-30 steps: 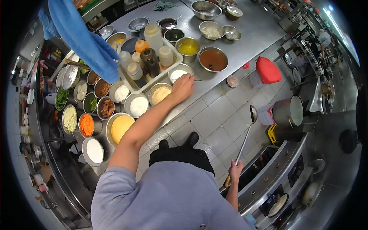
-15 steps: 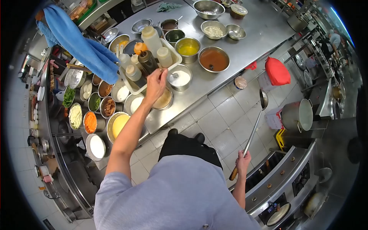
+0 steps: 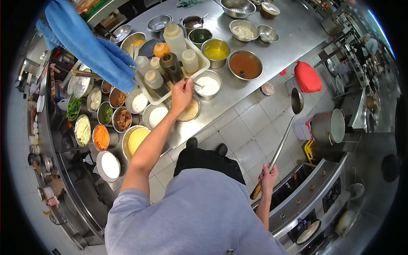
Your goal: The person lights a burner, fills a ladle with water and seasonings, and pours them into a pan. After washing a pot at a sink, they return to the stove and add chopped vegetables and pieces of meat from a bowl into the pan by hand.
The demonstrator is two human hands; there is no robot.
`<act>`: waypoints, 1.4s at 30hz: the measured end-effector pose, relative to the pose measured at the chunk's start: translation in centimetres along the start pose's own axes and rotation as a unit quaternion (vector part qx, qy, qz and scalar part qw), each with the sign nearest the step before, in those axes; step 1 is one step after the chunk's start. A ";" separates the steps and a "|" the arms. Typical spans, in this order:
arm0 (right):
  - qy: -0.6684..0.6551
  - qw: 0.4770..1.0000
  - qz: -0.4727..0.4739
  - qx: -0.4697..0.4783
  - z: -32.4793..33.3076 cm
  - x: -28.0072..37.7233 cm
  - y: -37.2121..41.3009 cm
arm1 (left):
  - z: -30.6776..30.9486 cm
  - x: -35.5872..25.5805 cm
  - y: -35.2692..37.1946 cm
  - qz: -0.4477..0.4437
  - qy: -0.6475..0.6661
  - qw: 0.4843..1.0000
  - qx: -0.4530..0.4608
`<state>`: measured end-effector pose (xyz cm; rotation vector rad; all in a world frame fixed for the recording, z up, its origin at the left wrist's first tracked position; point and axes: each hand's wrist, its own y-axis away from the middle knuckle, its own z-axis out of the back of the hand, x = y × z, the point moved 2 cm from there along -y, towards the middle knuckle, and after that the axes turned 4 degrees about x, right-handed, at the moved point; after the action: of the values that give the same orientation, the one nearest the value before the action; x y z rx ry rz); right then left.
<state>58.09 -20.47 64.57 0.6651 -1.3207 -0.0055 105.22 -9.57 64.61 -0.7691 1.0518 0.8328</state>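
My left hand is closed on the handle of a small spoon. The spoon's head is over or in white powder in a metal bowl. Just below this hand is another metal bowl with tan grains. Beside it stands a white basket of squeeze bottles, including a dark one. My right hand grips the long shaft of a ladle, above its wooden end. Its round cup is raised over the floor, away from the counter.
Bowls of yellow oil and brown sauce stand on the steel counter. Left are tubs of shredded carrot, yellow liquid and other ingredients. A blue towel hangs upper left. The stove and a large pot are right.
The view has shifted slightly, so the counter items sit further right. The spoon's head now points more into the white powder. The ladle's cup has turned and shows more of its inside.
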 end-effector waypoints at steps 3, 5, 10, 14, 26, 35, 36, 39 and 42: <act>-0.056 0.998 -0.007 0.001 -0.8 1.2 1.2 | 0.7 0.8 -0.3 0.093 0.093 0.991 -0.006; -0.080 0.997 -0.007 0.009 -1.5 2.7 2.0 | 1.4 0.9 -0.2 0.137 0.140 0.980 -0.015; -0.115 0.992 0.020 0.044 -2.4 5.0 3.6 | 2.7 2.1 -0.5 0.142 0.246 0.958 -0.050; -0.076 0.993 0.048 0.080 -3.1 7.7 5.1 | 3.5 2.0 -0.5 0.137 0.276 0.949 -0.064; -0.070 0.955 -0.059 0.284 -8.5 12.1 7.4 | 3.9 -0.7 -0.5 0.123 0.297 0.944 -0.066; -0.077 0.922 -0.118 0.361 -11.4 12.0 6.7 | 1.9 -7.4 1.1 0.019 0.240 0.970 -0.031; -0.076 0.921 -0.117 0.365 -11.5 12.1 6.7 | 1.5 -8.0 1.6 -0.010 0.220 0.975 -0.016; -0.068 0.921 -0.116 0.367 -11.6 12.3 6.5 | 1.1 -9.3 3.1 -0.096 0.139 0.985 0.029; -0.069 0.921 -0.115 0.365 -11.4 12.3 6.2 | 1.2 -8.8 3.5 -0.104 0.119 0.987 0.023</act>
<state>69.37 -14.90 77.25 1.4765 -1.3658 0.2658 100.32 -8.74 72.74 -0.9388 1.1738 0.5456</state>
